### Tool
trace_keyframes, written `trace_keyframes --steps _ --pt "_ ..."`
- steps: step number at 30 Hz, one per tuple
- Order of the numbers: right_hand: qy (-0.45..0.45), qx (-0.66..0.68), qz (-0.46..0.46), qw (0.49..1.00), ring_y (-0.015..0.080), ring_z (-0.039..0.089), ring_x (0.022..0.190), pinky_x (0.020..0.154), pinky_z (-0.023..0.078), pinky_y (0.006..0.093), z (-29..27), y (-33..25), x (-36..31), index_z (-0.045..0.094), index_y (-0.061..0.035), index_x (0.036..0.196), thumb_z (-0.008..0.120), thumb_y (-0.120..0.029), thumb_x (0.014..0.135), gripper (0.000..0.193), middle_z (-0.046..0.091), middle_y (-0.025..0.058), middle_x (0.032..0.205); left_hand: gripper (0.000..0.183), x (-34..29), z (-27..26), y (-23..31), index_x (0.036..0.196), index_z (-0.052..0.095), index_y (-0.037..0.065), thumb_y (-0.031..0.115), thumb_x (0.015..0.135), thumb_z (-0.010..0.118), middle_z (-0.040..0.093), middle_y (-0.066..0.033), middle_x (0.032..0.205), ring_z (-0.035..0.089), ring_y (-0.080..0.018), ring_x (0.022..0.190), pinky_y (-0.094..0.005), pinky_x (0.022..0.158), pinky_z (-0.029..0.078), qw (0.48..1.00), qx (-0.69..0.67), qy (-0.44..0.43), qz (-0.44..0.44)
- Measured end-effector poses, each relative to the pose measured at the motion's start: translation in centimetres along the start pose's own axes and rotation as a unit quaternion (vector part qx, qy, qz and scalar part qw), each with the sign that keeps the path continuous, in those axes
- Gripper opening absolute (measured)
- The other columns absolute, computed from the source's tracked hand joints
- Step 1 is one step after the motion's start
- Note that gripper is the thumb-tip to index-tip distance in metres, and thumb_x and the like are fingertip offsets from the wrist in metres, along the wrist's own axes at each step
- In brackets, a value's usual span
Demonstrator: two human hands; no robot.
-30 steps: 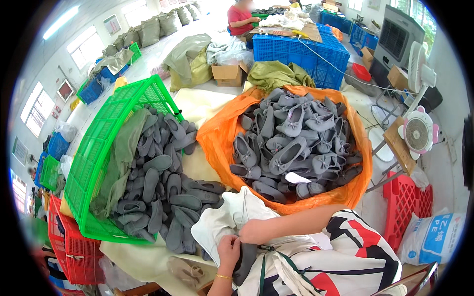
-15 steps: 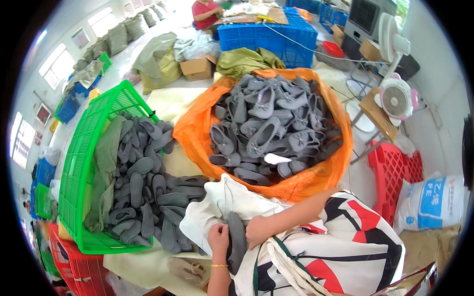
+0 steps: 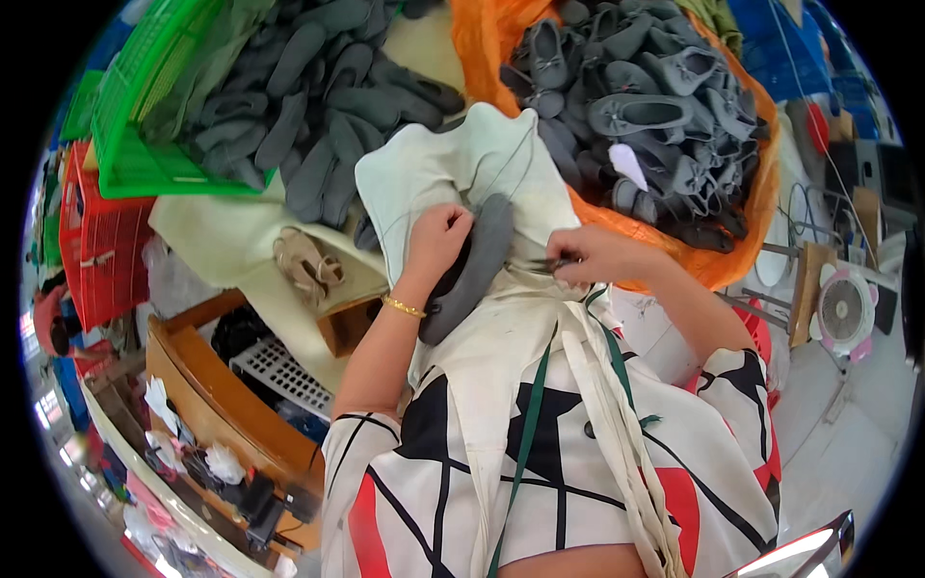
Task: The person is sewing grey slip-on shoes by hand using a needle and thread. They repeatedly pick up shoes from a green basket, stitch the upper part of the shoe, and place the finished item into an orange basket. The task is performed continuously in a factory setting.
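A grey slip-on shoe (image 3: pixel 482 265) lies on the white cloth (image 3: pixel 414 169) over my lap. My left hand (image 3: pixel 438 241) is closed on the shoe's left side, fingers curled at its opening. To the right of the shoe, my right hand (image 3: pixel 593 255) grips what looks like small dark snips (image 3: pixel 549 263), pointing toward the shoe and apart from it. Thin dark thread loops over the upper part of the cloth. Grey shoes (image 3: pixel 361 106) are heaped beyond my left hand, and grey bow-trimmed shoes (image 3: pixel 641 116) fill an orange sack (image 3: pixel 761 183) at far right.
A green plastic crate (image 3: pixel 125 154) leans by the left heap. Left of me stand a red crate (image 3: pixel 96 241) and a wooden drawer unit (image 3: pixel 212 385) near beige sandals (image 3: pixel 308 265). On the right is a small white-and-pink fan (image 3: pixel 845 310).
My view has tilted down toward my lap. My right hand has left the shoe's side, moved right, and now holds the small dark tool. The left hand stays on the shoe.
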State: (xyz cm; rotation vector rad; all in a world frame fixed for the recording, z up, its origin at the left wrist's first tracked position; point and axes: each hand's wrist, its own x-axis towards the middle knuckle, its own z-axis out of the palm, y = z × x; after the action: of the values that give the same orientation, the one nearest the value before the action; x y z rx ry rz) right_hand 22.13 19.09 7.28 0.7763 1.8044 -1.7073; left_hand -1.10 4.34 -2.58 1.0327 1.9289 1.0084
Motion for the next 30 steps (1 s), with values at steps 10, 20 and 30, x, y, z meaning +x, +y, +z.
trace_keyframes --steps 10,20,30 --pt "0.163 -0.429 -0.153 0.875 0.0292 0.065 0.078 0.067 0.050 0.0399 -0.9 -6.7 6.9 0.063 -0.0068 0.095 0.064 -0.037 0.088 0.031 0.066 0.0107 0.083 0.014 0.8 0.6 -1.5 0.089 0.067 0.002 0.015 0.093 0.065 0.058 0.0056 0.073 0.048 -0.0031 0.065 -0.0210 0.058 0.040 0.984 -0.156 -0.032 -0.079" --pt "0.097 -0.510 -0.106 0.848 0.0304 0.068 0.084 0.070 0.053 0.0430 -2.2 -8.4 10.1 0.070 -0.0073 0.085 0.066 -0.033 0.084 0.026 0.069 0.0095 0.082 0.019 0.8 0.3 -1.5 0.087 0.065 0.000 0.019 0.091 0.065 0.060 -0.0007 0.068 0.051 -0.0070 0.059 -0.0254 0.055 0.043 0.961 -0.232 -0.033 -0.145" --pt "0.093 -0.501 -0.109 0.853 0.0319 0.068 0.084 0.072 0.053 0.0432 -2.1 -7.9 11.2 0.071 -0.0066 0.083 0.066 -0.031 0.084 0.025 0.069 0.0108 0.082 0.015 0.9 0.0 -1.2 0.090 0.065 0.004 0.018 0.095 0.064 0.058 0.0048 0.073 0.049 -0.0038 0.062 -0.0205 0.056 0.042 0.964 -0.214 -0.049 -0.153"
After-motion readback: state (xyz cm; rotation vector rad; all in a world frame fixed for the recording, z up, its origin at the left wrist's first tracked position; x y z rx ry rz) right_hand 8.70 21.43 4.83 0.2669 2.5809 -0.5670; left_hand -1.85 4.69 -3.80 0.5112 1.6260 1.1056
